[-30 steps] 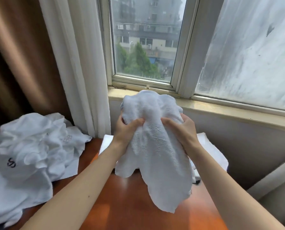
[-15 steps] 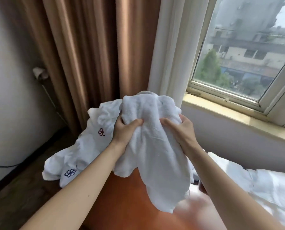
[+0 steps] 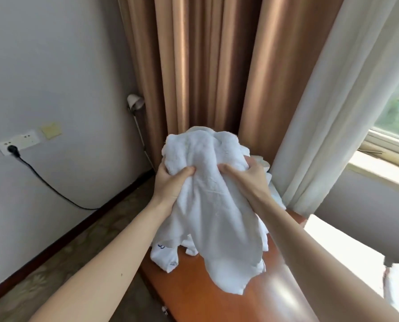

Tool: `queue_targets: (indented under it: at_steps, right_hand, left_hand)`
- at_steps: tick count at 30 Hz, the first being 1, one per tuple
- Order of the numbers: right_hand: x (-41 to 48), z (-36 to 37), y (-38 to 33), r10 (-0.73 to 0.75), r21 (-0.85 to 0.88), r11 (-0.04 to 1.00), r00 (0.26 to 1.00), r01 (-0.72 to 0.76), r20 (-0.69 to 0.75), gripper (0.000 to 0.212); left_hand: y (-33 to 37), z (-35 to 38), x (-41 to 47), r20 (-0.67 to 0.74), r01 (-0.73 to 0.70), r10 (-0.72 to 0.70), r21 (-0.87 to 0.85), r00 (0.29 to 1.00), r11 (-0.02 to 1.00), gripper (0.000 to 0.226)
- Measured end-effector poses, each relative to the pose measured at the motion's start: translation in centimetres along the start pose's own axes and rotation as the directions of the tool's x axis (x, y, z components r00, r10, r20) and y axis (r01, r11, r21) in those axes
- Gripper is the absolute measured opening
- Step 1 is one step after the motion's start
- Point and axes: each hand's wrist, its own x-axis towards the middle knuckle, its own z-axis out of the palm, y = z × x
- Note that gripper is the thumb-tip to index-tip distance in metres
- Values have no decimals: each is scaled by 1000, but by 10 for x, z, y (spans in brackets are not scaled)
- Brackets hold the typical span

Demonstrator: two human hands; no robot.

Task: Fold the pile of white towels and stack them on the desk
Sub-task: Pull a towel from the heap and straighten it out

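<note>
Gripping the bunched towel [image 3: 219,205] above the desk [image 3: 194,296], left hand [image 3: 170,182] and right hand [image 3: 247,180] should slide out to corners, then shake it flat.

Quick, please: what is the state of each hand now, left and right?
Left hand: closed, gripping the white towel.
Right hand: closed, gripping the same towel.
</note>
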Motion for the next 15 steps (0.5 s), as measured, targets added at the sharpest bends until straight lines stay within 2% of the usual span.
queue_targets:
  at_steps: [2,4,6,8,10,12,15]
  right_hand:
    - [12,20,11,27,-39,999,1000,-27,14,41]
    - [22,37,30,52,-117,992,999,-50,12,47]
    - [28,51,53,84,-230,971,996,-73,38,63]
    - [33,62,79,138,-435,898,982,-69,129,90]
    - [38,73,105,200,-647,763,952,-3,230,98]
    - [40,84,130,296,-751,660,907,34,300,94]
    - [36,91,160,382,-771,637,864,10,327,90]
  left_hand:
    - [-11,-17,17,5,22,-22,75,1000,997,66]
    - [-27,-33,35,14,96,-102,222,995,970,82]
    - [-47,-48,54,0,232,-256,426,967,875,102]
    - [-70,-59,68,20,266,-363,644,932,718,114]
    - [-98,-63,74,140,180,-456,787,879,590,121]
    - [-126,-61,74,268,62,-546,857,794,511,125]
    - [-156,-53,78,350,-80,-572,893,742,442,129]
